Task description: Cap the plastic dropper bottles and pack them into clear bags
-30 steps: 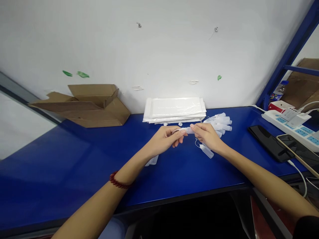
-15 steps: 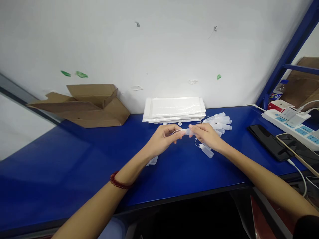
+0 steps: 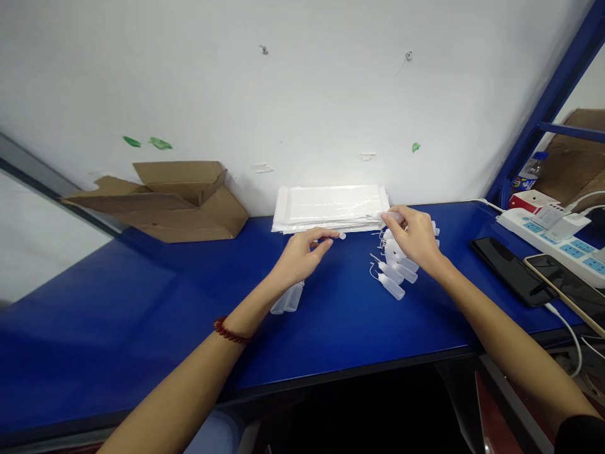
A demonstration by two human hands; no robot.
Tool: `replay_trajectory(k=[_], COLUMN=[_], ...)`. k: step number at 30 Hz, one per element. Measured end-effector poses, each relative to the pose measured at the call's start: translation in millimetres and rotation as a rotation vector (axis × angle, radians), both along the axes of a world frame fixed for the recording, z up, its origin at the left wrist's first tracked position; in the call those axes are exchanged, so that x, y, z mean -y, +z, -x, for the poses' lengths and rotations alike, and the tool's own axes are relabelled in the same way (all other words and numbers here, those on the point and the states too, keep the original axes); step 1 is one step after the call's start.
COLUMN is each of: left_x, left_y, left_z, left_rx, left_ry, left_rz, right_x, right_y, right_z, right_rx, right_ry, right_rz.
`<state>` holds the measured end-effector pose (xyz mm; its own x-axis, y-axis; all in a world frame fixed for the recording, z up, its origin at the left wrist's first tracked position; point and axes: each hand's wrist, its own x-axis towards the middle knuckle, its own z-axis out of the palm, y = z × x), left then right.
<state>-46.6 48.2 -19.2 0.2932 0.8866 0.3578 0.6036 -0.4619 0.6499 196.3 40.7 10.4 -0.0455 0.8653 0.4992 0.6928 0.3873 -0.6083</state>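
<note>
My right hand (image 3: pixel 416 238) grips a small translucent squeeze bottle (image 3: pixel 393 217) between thumb and fingers, raised over the right end of the stack of white plastic packets. Below it, several similar bottles (image 3: pixel 391 287) with thin tethers at their tips lie in a pile on the blue table. My left hand (image 3: pixel 305 255) hovers at the middle, thumb and index finger apart, with nothing visible between them. Just beyond its fingertips sits a small white cap (image 3: pixel 343 236). Under the left wrist lie a few more bottles (image 3: pixel 293 297), partly hidden by the hand.
White packets (image 3: pixel 331 205) are stacked against the wall. An opened cardboard box (image 3: pixel 189 214) stands at the left back. On the right are two phones (image 3: pixel 513 270), a power strip (image 3: pixel 562 243) with chargers and cables, and a drink bottle (image 3: pixel 532 170). The table (image 3: pixel 142 328) has a dark front edge.
My hands have parted. The right one has moved right and up with the bottle, while the left one has let go and drawn back slightly, uncovering more bottles beneath it.
</note>
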Motion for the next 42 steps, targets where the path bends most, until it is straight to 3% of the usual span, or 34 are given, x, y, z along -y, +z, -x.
replay_trajectory(k=[5, 9, 19, 31, 34, 37, 42], left_x=[-15, -25, -46, -45, -41, -35, -22], left_y=[-16.6, -20.3, -21.1, -17.1, -14.2, -8.4, 4.3], left_z=[9, 7, 1, 5, 4, 5, 13], left_rx=[-0.323, -0.430, -0.520, -0.548, -0.533, -0.502, -0.269], left_ry=[-0.033, -0.114, -0.172, -0.181, -0.158, -0.118, -0.006], left_rz=[-0.149, -0.116, -0.113, -0.146, -0.160, -0.176, -0.154], right_x=[-5, -3, -1, 3, 10, 26, 52], right_y=[-2.4, -6.3, 0.2, 2.8, -0.7, -7.5, -20.2], right_z=[-6, -4, -3, 1, 7, 23, 65], right_rx=[0.395, 0.543, 0.460, 0.293, 0.283, 0.274, 0.229], right_ry=[-0.124, -0.127, -0.127, -0.094, -0.010, 0.174, 0.477], right_rz=[0.085, 0.063, -0.006, -0.104, -0.176, -0.165, 0.199])
